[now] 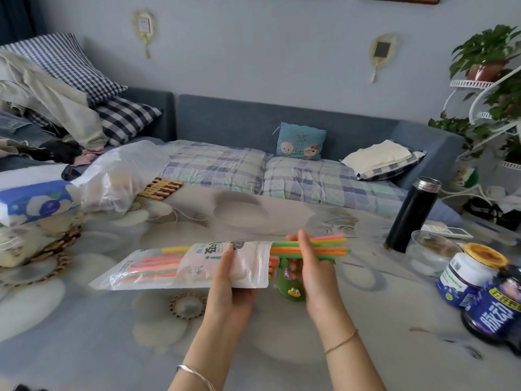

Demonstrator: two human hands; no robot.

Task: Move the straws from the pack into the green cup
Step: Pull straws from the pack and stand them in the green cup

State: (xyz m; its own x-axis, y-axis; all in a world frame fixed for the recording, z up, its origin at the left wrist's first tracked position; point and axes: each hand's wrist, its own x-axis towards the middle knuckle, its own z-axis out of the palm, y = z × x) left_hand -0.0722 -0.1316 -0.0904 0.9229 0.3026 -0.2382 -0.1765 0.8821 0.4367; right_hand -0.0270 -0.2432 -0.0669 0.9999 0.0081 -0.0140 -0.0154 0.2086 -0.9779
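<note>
Clasped the open end of the pack (183, 266) in the left grip (228, 277), with the thumb laid on top. Pinched a bundle of straws (328, 246) in the right grip (307, 266), with the fingers curled round it just beside the mouth of the pack. Held the pack flat above the counter (282, 348), near the middle of the front edge, with the closed end toward the left edge. Showed the bundle reaching out of the mouth toward the right edge, with yellow, green, orange and pink ends free. Showed more pink, green and yellow straws inside the pack. Found the green cup (291, 292) upright on the counter, directly under both grips and partly hidden by the right one. Toward the right edge: a black flask (413, 215), upright, a glass bowl (431, 253) just beside it, and two jars (473, 273) near the front right corner. Toward the left edge: a tissue packet (33, 201) and a crumpled plastic bag (121, 170).
</note>
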